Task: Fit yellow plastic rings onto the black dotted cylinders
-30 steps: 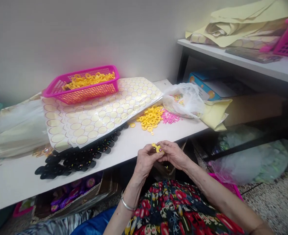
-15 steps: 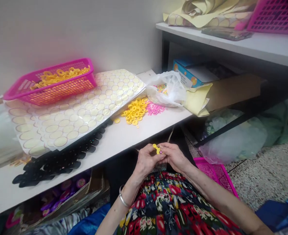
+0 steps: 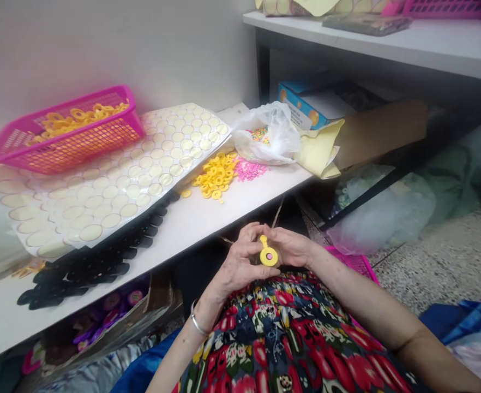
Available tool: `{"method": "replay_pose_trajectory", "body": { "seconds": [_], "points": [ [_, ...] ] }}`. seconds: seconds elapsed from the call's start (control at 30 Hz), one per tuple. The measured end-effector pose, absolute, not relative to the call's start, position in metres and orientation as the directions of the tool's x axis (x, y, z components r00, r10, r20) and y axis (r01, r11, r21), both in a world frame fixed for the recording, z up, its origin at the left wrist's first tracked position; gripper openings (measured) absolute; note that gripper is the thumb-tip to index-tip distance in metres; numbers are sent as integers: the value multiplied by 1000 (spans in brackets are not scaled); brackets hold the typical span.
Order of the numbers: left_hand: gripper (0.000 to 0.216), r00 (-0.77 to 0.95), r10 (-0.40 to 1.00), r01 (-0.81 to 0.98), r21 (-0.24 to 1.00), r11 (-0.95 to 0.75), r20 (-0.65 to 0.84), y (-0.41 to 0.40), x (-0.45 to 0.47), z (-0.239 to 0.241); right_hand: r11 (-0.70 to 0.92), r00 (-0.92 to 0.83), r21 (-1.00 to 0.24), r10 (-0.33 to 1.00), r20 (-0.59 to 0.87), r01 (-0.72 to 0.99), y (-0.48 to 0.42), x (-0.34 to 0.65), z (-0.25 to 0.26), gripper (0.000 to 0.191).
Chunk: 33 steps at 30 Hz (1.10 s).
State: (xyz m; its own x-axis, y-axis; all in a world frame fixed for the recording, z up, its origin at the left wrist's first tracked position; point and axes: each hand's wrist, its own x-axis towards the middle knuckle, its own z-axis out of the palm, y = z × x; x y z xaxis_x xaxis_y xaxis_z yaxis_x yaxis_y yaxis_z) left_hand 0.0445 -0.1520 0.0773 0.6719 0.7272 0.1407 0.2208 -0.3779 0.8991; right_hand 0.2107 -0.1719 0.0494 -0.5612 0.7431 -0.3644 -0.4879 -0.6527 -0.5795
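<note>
Both my hands meet over my lap, just below the white table's front edge (image 3: 208,232). My left hand (image 3: 240,262) and my right hand (image 3: 292,246) pinch a small yellow plastic ring piece (image 3: 268,255) with a pink dot in its centre and a short tab pointing up. Fingers of both hands are closed around it. A silver bangle (image 3: 196,323) sits on my left wrist. On the table beyond lie a loose pile of yellow rings (image 3: 216,176) and a small heap of pink beads (image 3: 249,170).
A pink basket (image 3: 66,143) of yellow rings rests on sheets of round stickers (image 3: 134,174). Black pieces (image 3: 97,262) line the table's front. A white plastic bag (image 3: 271,134) and a blue box (image 3: 301,106) sit right. Another pink basket (image 3: 357,263) is on the floor.
The view has swung right and down. My hands stayed together over my lap and turned the yellow piece so its flat face and pink centre show.
</note>
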Motion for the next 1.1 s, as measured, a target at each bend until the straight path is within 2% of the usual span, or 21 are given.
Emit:
{"method": "replay_pose_trajectory", "body": {
  "seconds": [0.1, 0.2, 0.3, 0.47, 0.63, 0.73, 0.93, 1.1],
  "points": [
    [33, 731, 671, 231, 881, -412, 123, -153, 43, 77, -684, -688, -597, 669, -283, -419, -174, 214, 48, 46],
    [30, 754, 645, 207, 888, -410, 123, -154, 42, 79, -730, -717, -524, 636, -286, -439, -175, 211, 46, 52],
    [27, 738, 665, 237, 882, -408, 109, -155, 41, 80, -744, -692, -503, 638, -338, -440, -176, 206, 44, 34],
    [29, 766, 640, 261, 879, -399, 64, -157, 42, 74, -703, -691, -596, 650, -316, -389, -179, 206, 39, 24],
    [33, 779, 622, 211, 900, -381, 81, -157, 44, 67, -646, -736, -717, 614, -284, -262, -174, 215, 43, 39],
    [29, 769, 635, 207, 908, -365, 80, -156, 45, 65, -588, -756, -784, 601, -261, -197, -170, 218, 49, 42],
    [27, 795, 597, 196, 885, -423, 109, -154, 46, 63, -570, -764, -811, 579, -283, -132, -165, 215, 47, 38],
    [36, 787, 594, 165, 870, -465, 168, -148, 41, 63, -503, -677, -852, 679, -284, -147, -169, 208, 43, 43]
  ]
}}
